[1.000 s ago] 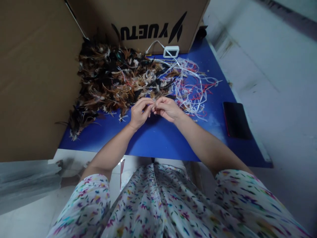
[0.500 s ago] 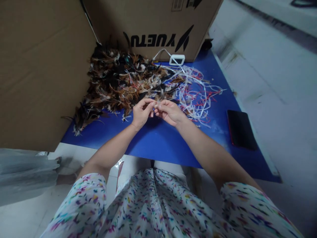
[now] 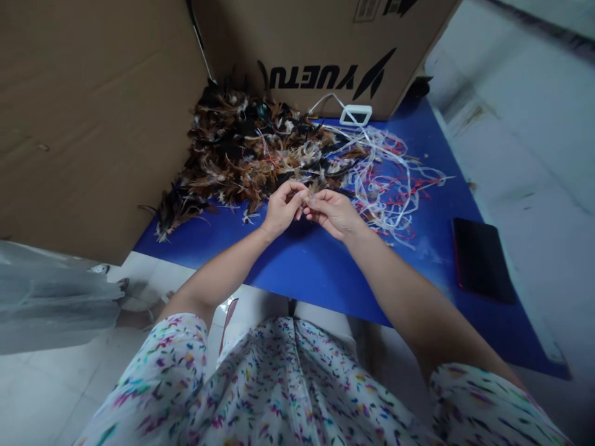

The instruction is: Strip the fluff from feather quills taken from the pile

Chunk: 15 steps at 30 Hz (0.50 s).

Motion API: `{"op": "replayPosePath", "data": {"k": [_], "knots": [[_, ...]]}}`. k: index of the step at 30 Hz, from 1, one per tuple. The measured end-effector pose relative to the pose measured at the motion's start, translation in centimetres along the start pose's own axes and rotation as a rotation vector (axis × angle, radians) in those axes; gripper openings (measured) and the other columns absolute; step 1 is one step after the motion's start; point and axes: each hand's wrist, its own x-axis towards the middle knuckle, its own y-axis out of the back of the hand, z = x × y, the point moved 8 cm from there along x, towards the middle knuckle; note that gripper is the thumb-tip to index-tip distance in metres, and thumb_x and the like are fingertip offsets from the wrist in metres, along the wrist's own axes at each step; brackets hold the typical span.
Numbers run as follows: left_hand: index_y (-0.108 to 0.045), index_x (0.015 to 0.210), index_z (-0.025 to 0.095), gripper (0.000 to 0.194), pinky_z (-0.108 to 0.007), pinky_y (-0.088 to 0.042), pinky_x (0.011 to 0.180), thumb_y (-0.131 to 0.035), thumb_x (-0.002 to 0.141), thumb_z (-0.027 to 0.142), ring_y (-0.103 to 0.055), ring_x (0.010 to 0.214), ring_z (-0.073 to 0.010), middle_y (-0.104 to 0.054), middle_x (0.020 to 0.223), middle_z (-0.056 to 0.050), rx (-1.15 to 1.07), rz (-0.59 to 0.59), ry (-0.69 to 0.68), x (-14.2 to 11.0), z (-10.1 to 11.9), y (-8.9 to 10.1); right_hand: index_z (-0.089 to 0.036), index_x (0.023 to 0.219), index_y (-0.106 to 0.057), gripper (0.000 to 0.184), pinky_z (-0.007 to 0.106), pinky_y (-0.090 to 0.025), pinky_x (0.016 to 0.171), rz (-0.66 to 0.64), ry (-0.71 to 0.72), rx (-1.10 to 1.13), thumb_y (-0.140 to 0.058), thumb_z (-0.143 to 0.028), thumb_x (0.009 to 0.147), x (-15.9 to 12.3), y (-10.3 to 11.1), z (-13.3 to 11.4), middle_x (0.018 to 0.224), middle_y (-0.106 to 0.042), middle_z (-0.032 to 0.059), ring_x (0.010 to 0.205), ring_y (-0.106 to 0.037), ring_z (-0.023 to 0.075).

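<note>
Over the blue table (image 3: 307, 266), my left hand (image 3: 284, 207) and my right hand (image 3: 335, 214) meet fingertip to fingertip. Both are closed in a pinch. A small brown feather tuft (image 3: 317, 186) sticks up from between the fingers, its lower end hidden by them. Just beyond the hands spreads a large pile of brown and black feathers (image 3: 251, 167), some tied with white or red thread. White and red strings (image 3: 385, 186) lie in a loose tangle to the right of the pile.
A cardboard box (image 3: 316, 37) with upside-down lettering stands at the back, and a large cardboard panel (image 3: 93, 124) at the left. A small white-framed device (image 3: 356, 116) sits before the box. A dark phone or tablet (image 3: 483, 260) lies near the right edge, beside the wall (image 3: 534, 155).
The view has turned, so the table and its contents appear farther right. My hands stay together in a pinch, and the feather tuft between them shows more clearly now.
</note>
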Motion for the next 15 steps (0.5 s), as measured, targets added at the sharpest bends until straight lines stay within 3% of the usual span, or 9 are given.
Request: {"op": "replayPosePath", "data": {"k": [8, 15], "knots": [[-0.056, 0.086, 0.018, 0.045, -0.017, -0.037, 0.039, -0.078, 0.082, 0.056, -0.049, 0.039, -0.0011, -0.059, 0.069, 0.007, -0.091, -0.065, 0.03, 0.3, -0.3, -0.4, -0.016, 0.07, -0.066, 0.062, 0.021, -0.057, 0.051, 0.034, 0.089, -0.174, -0.103, -0.052, 0.036, -0.2, 1.1, -1.8, 0.061, -0.07, -0.0002, 0.054, -0.068, 0.012], [-0.057, 0.085, 0.017, 0.044, -0.019, -0.037, 0.043, -0.08, 0.081, 0.054, -0.051, 0.043, -0.0022, -0.059, 0.066, 0.007, -0.139, -0.118, 0.106, 0.1, -0.9, -1.1, -0.018, 0.077, -0.07, 0.05, 0.022, -0.054, 0.051, 0.028, 0.277, -0.361, -0.095, -0.056, 0.056, -0.2, 1.9, -3.5, 0.07, -0.072, 0.0012, 0.055, -0.065, 0.0103]]}}
